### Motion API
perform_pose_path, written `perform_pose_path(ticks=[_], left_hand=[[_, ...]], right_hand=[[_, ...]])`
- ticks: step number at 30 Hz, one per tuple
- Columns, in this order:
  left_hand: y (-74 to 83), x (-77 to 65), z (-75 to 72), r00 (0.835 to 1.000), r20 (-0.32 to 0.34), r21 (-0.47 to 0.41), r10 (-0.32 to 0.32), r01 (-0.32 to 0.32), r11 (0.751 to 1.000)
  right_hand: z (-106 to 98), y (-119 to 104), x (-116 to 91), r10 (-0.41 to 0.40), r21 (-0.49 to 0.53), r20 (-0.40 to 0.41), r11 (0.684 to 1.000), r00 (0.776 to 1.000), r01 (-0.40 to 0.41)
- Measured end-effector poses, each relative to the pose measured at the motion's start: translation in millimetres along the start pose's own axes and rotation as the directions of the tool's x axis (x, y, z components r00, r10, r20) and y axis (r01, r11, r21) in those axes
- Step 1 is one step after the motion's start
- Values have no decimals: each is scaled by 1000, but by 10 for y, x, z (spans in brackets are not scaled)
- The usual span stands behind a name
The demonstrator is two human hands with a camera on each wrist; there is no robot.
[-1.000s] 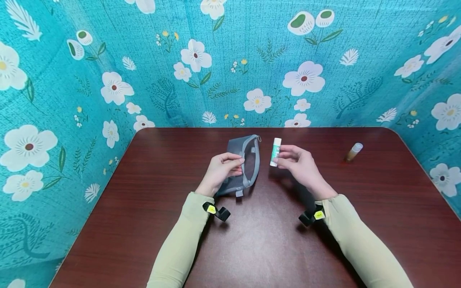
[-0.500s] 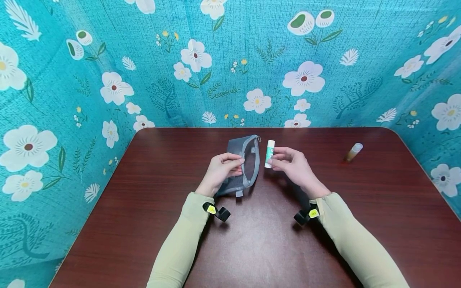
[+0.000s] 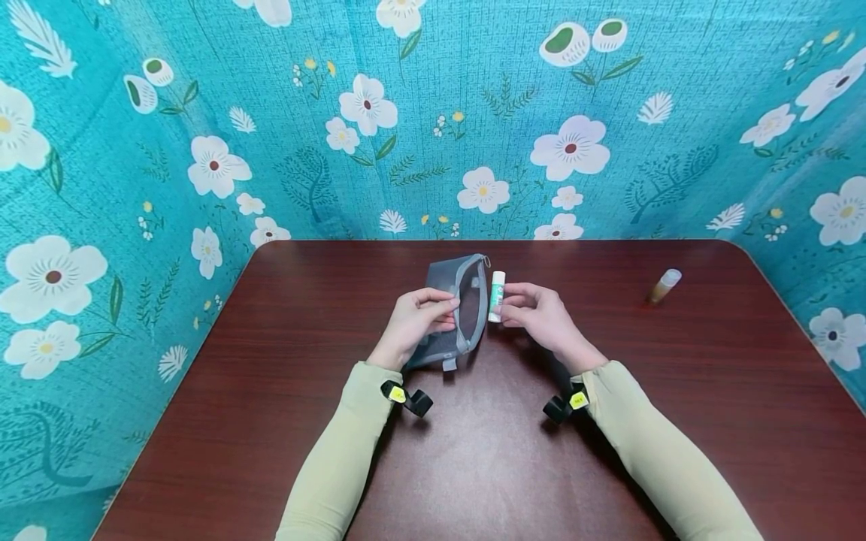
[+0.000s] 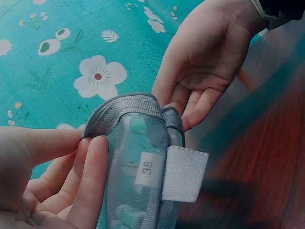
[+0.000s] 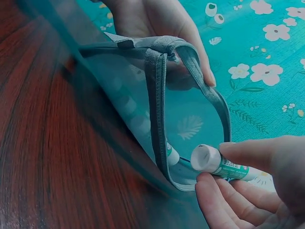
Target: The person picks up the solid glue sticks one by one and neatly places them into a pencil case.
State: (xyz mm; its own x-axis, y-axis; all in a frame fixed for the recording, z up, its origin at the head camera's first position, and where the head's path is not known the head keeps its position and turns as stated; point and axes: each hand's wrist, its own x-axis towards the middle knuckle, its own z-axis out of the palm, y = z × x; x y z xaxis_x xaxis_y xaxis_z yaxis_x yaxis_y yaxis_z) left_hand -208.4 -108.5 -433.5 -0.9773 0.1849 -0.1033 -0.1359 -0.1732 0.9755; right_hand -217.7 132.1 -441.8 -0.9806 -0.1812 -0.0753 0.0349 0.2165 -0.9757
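Observation:
A grey mesh zipper pouch (image 3: 443, 272) stands on the table with its mouth spread open toward the right. My left hand (image 3: 418, 319) pinches one side of its zippered rim between thumb and fingers. In my right hand (image 3: 544, 315) I hold a white and green glue stick (image 3: 497, 297) between thumb and fingertips, upright beside the pouch's mouth. The right wrist view shows its round white end (image 5: 205, 158) right at the zipper rim (image 5: 158, 114). Through the mesh in the left wrist view, more green and white sticks (image 4: 128, 216) show inside.
A tube with a clear cap and amber body (image 3: 666, 286) stands at the table's right side. Behind the dark red wood table (image 3: 325, 315) hangs a blue flowered cloth (image 3: 433, 113). A small white tag (image 4: 186, 174) sticks out from the pouch's end.
My right hand has moved left and slightly nearer to me, bringing the glue stick up to the pouch's mouth. My left hand and the pouch have stayed put.

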Motion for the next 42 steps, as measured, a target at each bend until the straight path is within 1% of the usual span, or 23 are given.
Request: perform_pose_path(ticks=[10,28,37,42], left_hand=[[1,-5,7,1000,-4,9,-9,9,1000],[-6,5,5,1000,-6,21,-22,22,1000],[-17,8,7,1000,-3,19,-24,24,1000],[-26,14,6,1000,6,9,-19,19,1000]], right_hand=[[56,-7,65,21,32,24,999,999,-22],[177,0,131,68,43,27,997,997,-69],[206,-12,117,77,18,38,997,996,-78],[206,3,118,81,-1,62,997,995,-81]])
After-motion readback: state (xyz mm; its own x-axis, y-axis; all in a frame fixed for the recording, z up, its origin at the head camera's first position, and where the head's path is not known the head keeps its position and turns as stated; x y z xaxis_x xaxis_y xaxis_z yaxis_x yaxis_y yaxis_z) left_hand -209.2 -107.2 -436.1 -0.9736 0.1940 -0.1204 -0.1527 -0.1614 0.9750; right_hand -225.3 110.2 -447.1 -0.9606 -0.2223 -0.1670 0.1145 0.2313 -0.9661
